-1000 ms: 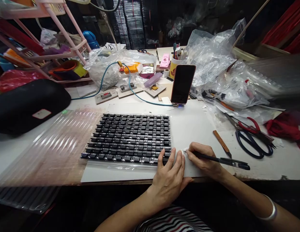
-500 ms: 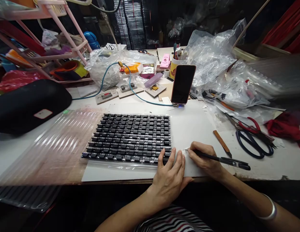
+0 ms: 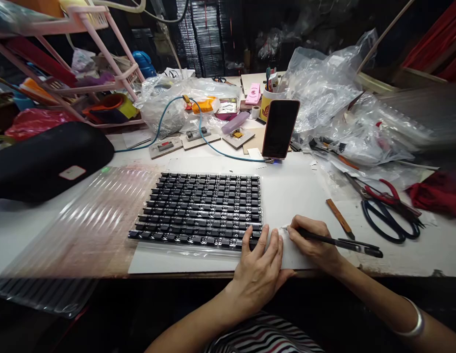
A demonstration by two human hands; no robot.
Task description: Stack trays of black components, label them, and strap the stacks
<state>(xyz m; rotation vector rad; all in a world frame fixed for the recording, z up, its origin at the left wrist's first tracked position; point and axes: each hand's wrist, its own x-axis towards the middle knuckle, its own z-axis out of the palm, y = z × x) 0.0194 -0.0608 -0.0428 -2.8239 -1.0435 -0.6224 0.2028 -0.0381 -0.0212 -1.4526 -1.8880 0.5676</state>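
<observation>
My right hand (image 3: 314, 242) is closed round a black pen (image 3: 338, 242), its tip down on the white sheet (image 3: 301, 191). Fingers spread, my left hand (image 3: 259, 267) lies on the sheet's front part, its index finger at the front right corner of a clear tray (image 3: 213, 252). Rows of small black circuit boards (image 3: 202, 211) fill that tray. Between the two hands is a small patch by the pen tip, too small to make out.
An upright phone (image 3: 280, 129) stands behind the sheet. A wooden-handled blade (image 3: 340, 219) and dark-handled scissors (image 3: 390, 220) lie at right. Ribbed clear plastic (image 3: 81, 220) overhangs the front edge at left. Plastic bags (image 3: 323, 88) are piled behind.
The whole view has shifted slightly, so the table's objects appear a little further right. Both hands keep nearly the same places and the pen stays in my right hand.
</observation>
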